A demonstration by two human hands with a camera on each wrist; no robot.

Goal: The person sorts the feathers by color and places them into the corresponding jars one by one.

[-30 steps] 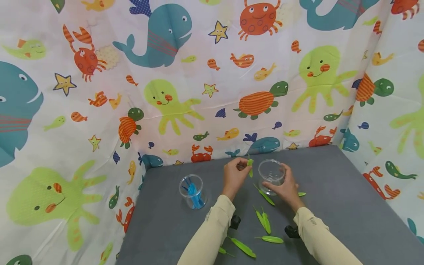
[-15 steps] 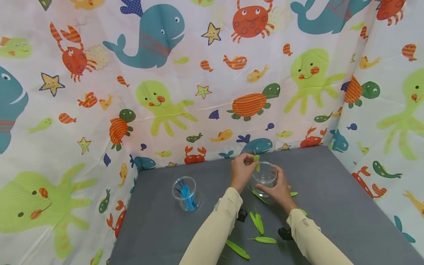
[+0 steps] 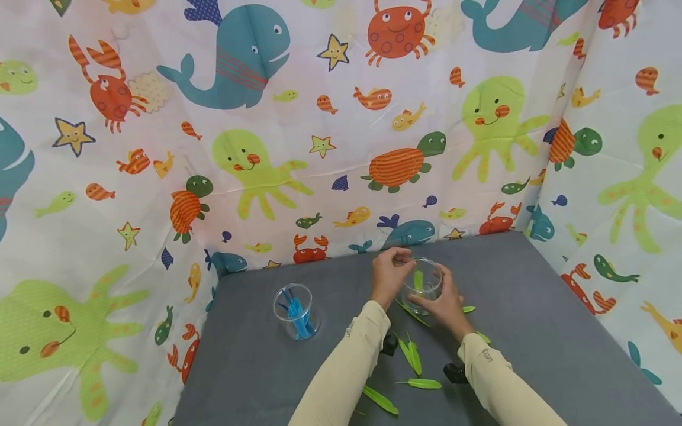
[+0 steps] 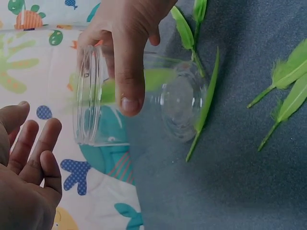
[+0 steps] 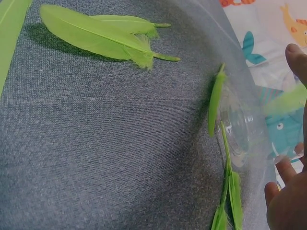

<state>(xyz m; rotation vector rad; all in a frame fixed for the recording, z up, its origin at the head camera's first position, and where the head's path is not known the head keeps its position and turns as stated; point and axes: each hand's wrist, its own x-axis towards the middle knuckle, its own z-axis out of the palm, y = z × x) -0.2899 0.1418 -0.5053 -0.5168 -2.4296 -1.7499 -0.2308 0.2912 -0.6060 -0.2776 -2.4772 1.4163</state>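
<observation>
The green feather (image 3: pixel 418 279) has left the left hand (image 3: pixel 391 273) and now lies inside the clear cup (image 3: pixel 422 284). That hand hovers loose-fingered beside the rim; the right hand (image 3: pixel 441 302) grips the cup.

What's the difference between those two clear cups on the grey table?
The cup on the left stands alone, untouched, and holds blue feathers. The cup on the right is gripped by the right hand, with the left hand open just above its rim, and holds one green feather. More green feathers lie on the table near it. Both cups are clear plastic and look about the same size.
</observation>
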